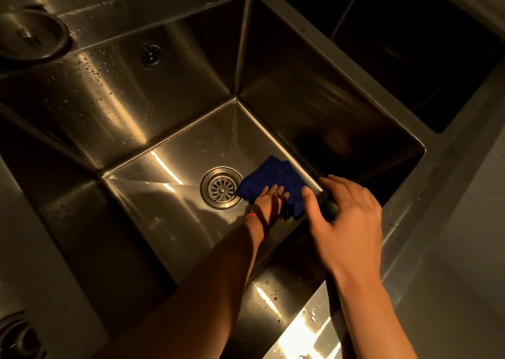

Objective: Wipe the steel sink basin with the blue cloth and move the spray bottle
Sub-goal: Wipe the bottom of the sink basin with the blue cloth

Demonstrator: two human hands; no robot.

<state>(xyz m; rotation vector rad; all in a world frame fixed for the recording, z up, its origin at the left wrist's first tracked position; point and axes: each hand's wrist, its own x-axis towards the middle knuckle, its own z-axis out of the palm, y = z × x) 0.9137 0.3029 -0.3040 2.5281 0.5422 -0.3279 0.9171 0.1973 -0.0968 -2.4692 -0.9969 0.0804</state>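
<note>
My left hand (270, 198) is down on the floor of the steel sink basin (175, 107), fingers spread flat and pressing the blue cloth (276, 179) against the steel. The cloth lies crumpled at about three o'clock from the drain strainer (222, 188), its near edge touching the strainer's rim and its far edge tucked into the seam where the floor meets the right wall. A red beaded bracelet (250, 216) sits on that wrist.

My right hand (347, 222) hovers higher, above the basin's near right corner, fingers curled around something dark and rounded (329, 208); I cannot tell what it is, nor how firmly I hold it. It hides the cloth's near right part.

Open floor stretches from the strainer toward nine o'clock and toward twelve, bare steel with bright streaks of reflected light. The walls rise steeply on all sides, so the cloth is hemmed in on the right. The back wall at eleven o'clock carries water droplets and a small round overflow grille (150, 55). At ten o'clock on the rim stands a round metal fitting (30, 34), blurred. A second, darker basin (410, 44) lies at two o'clock beyond a narrow divider. The near ledge (273, 304) at six o'clock is wet and glaring. I see no spray bottle that I can make out with certainty.
</note>
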